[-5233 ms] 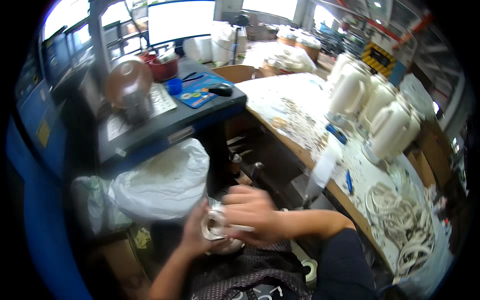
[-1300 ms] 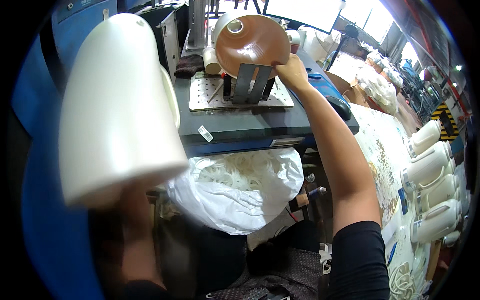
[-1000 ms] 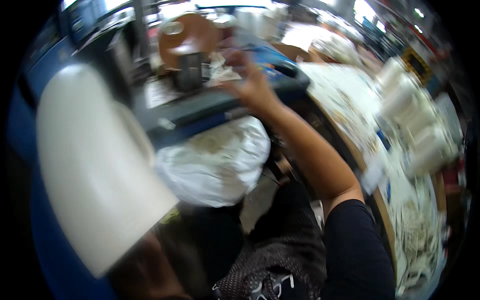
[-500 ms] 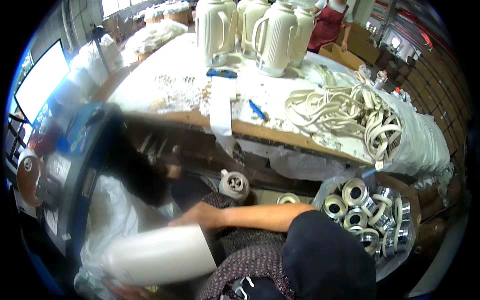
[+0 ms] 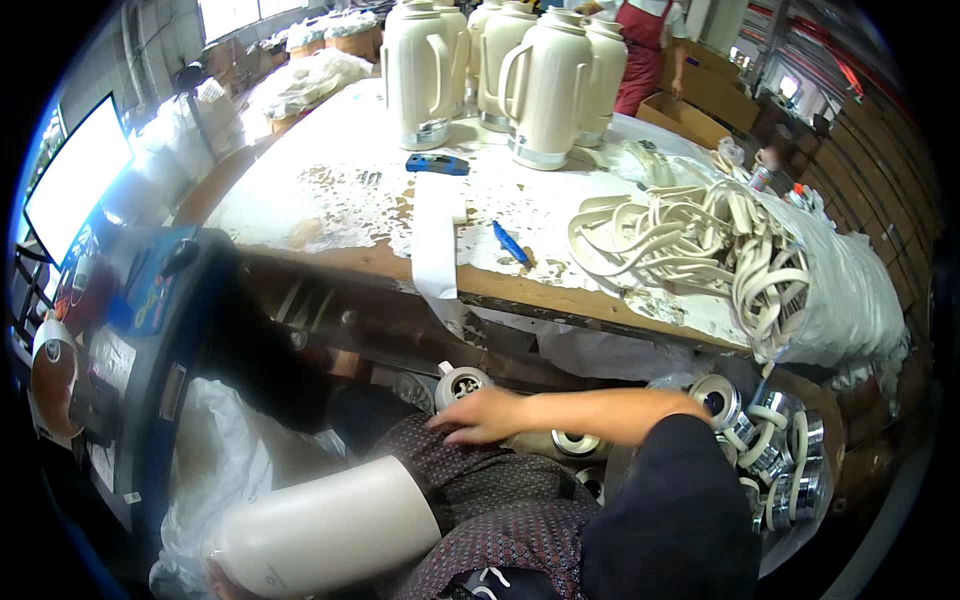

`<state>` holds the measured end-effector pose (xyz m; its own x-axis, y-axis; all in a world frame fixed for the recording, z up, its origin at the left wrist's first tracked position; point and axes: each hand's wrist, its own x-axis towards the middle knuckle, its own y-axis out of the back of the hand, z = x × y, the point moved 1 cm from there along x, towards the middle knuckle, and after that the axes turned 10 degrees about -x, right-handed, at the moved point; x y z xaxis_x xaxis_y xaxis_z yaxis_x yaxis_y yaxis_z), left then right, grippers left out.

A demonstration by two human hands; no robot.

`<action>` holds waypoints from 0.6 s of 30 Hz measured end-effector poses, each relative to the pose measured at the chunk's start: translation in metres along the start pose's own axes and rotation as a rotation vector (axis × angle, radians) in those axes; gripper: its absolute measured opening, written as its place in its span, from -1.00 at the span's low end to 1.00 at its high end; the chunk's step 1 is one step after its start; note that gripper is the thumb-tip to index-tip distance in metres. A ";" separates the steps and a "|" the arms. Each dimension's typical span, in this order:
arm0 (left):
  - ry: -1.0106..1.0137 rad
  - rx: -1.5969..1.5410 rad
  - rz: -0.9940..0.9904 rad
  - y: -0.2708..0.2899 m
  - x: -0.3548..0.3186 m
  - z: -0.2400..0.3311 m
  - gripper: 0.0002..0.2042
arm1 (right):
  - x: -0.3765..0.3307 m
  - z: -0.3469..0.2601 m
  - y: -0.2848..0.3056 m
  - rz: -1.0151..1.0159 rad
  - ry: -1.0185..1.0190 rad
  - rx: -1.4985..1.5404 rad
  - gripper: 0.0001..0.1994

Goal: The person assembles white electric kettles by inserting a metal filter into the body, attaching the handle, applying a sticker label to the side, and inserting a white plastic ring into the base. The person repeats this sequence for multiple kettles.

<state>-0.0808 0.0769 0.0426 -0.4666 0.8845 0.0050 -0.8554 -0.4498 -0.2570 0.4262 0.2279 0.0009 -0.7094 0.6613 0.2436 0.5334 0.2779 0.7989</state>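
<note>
Since half a second ago the right hand [image 5: 482,416] has slid a little further left across the lap, and the cream jug shell [image 5: 325,527] has stayed low at the near left. That shell lies on its side across the person's knees, its open end toward the patterned cloth; the left hand [image 5: 222,578] grips its far-left end at the bottom edge, fingers mostly hidden, so whether they are wrapped tight cannot be told. The right hand lies palm down, fingers [image 5: 448,432] loosely apart and flat, touching nothing clearly but resting just beside a round metal part [image 5: 461,381] below the surface edge. Further right, a bag of shiny metal rings [image 5: 775,450] sits near the elbow. Beyond, the worn white surface [image 5: 350,190] carries a heap of cream handles [image 5: 690,240], a blue pen [image 5: 510,243], a blue tool [image 5: 437,164] and, at the far side, several assembled cream jugs [image 5: 545,85].
</note>
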 end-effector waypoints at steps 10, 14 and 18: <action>0.058 0.107 0.011 0.030 0.040 -0.017 -0.38 | -0.552 0.063 0.072 -0.819 -1.596 -0.565 -0.60; -0.020 0.196 0.043 0.024 0.006 0.014 -0.40 | -0.551 0.027 -0.030 -0.874 -1.547 -0.131 -0.52; -0.103 0.225 0.149 -0.020 -0.006 0.036 -0.51 | -0.520 0.008 -0.084 -0.873 -1.459 0.006 -0.44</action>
<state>-0.0684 0.0761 0.0824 -0.6017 0.7943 0.0845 -0.7985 -0.6006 -0.0410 0.7538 -0.1339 -0.1967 0.2089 0.3640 -0.9077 0.2463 0.8786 0.4090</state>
